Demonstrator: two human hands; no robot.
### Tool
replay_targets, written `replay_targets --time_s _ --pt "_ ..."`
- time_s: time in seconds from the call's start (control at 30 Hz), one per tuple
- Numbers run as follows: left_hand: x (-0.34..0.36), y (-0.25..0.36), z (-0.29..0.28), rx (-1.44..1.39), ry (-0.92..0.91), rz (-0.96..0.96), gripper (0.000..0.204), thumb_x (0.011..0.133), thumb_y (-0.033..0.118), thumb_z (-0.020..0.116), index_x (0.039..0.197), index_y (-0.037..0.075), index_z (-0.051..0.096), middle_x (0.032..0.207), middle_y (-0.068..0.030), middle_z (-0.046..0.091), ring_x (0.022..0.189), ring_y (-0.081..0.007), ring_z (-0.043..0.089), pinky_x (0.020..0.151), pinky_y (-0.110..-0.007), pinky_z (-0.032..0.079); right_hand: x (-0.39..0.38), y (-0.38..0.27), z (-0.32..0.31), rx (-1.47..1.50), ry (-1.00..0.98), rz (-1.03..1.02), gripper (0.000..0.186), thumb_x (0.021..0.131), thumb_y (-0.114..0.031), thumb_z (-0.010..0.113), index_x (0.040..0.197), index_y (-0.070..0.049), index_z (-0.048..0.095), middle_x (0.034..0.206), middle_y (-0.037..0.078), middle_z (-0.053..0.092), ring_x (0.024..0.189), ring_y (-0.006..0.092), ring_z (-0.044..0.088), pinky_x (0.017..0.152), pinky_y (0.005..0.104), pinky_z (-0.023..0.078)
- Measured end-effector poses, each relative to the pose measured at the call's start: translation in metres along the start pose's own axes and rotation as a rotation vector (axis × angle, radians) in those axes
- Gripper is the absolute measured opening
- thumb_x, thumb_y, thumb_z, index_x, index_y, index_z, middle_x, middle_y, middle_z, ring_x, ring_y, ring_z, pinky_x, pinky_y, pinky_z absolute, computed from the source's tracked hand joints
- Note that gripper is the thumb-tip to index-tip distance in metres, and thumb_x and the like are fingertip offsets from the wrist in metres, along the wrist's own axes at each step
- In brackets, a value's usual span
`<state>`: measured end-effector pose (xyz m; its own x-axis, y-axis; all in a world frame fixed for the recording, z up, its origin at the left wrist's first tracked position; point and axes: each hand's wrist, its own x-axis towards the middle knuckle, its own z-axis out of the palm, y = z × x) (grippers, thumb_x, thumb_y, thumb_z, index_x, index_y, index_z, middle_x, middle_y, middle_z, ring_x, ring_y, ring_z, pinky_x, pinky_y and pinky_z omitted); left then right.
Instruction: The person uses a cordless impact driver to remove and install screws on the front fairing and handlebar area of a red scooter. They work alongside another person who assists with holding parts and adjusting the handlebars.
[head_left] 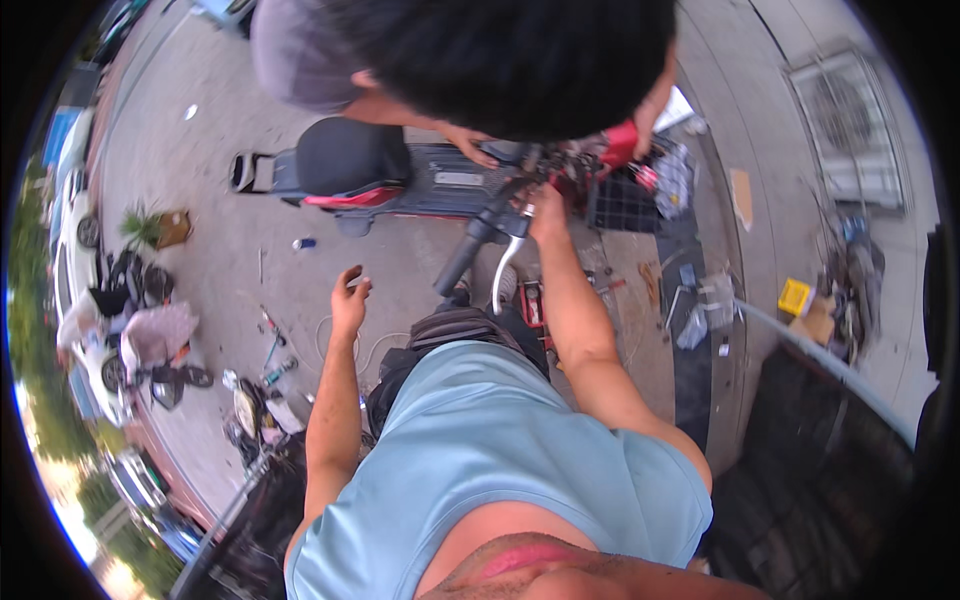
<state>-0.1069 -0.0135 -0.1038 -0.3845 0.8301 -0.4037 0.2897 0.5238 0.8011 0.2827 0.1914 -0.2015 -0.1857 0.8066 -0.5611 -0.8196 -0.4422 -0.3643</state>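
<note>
An electric scooter with a black seat [352, 157] and red trim stands crosswise before me. Its handlebar grip [460, 262] and silver brake lever [508, 272] point back toward me. My right hand [547, 212] reaches in beside the lever, at the opened front with its exposed wiring. Its fingers are curled there, and what they hold is too small to make out. Off to the left, my left hand [350, 300] hangs in the air over the ground, fingers apart and holding nothing.
Another person [500, 60] leans over the scooter opposite me, one hand [470, 142] near the footboard and one at the red front panel [620, 143]. A black basket [622, 203] adjoins the front. Tools [272, 340], a red toolbox [532, 302] and a potted plant [172, 228] stand about.
</note>
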Motion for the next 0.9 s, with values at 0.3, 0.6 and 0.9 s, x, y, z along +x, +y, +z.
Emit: replay_targets --time_s 0.3,0.6,0.9 --pt "0.012 0.032 -0.002 0.116 -0.162 0.026 0.036 0.097 0.012 0.062 0.131 0.0 0.056 0.121 -0.0109 0.063 0.095 -0.0183 0.067 0.081 -0.031 0.054 0.005 0.018 0.012 0.248 -0.145 -0.082 0.019 0.09 0.002 0.056 0.104 -0.01 0.061 0.098 0.008 0.069 0.089 0.0257 0.067 0.08 0.0426 0.054" --pt "0.011 0.051 0.009 0.201 -0.206 -0.006 0.038 0.096 0.015 0.065 0.13 -0.001 0.057 0.119 -0.0103 0.065 0.093 -0.0162 0.066 0.08 -0.029 0.052 0.001 0.002 -0.009 0.173 -0.327 0.027 0.022 0.092 0.0 0.059 0.113 -0.008 0.063 0.102 0.007 0.068 0.089 0.0242 0.067 0.075 0.0414 0.053" --pt "0.026 0.072 0.03 0.308 -0.309 0.067 0.039 0.097 0.013 0.063 0.132 -0.001 0.055 0.122 -0.0107 0.064 0.092 -0.016 0.066 0.081 -0.03 0.052 0.013 0.001 -0.008 -0.058 -0.359 0.012 0.017 0.088 0.002 0.064 0.103 -0.005 0.067 0.086 0.008 0.068 0.077 0.0213 0.065 0.067 0.0344 0.052"
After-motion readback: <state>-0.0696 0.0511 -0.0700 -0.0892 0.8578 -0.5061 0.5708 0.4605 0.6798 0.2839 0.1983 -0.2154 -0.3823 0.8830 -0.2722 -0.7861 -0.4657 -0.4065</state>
